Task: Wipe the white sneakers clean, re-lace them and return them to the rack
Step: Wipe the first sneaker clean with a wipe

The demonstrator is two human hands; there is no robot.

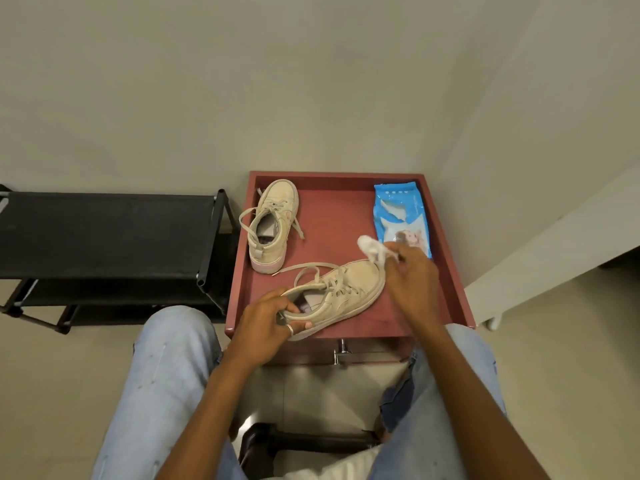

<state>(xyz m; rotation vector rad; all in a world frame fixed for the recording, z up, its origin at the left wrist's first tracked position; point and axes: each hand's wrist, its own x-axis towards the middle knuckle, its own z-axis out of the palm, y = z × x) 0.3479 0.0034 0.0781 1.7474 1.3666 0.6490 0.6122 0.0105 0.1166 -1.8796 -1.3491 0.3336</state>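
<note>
Sneaker (pixel 343 289) in hand and its mate (pixel 273 223) sit on a red rimmed table (pixel 332 174) at frame centre.
Beige wall and floor fill the room; a black fabric rack (pixel 104 233) stands at left, just beside the table. The left hand (pixel 266 317) grips the near sneaker's heel; the right hand (pixel 412 271) pinches a crumpled white wipe (pixel 370 249) at its toe. The mate stands upper left, laces loose. A blue wipes pack (pixel 398 213) lies upper right, its writing too small to read.

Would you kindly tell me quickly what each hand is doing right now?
Left hand: closed, gripping the heel of the nearer sneaker.
Right hand: closed, pinching a white wipe at that sneaker's toe.
</note>
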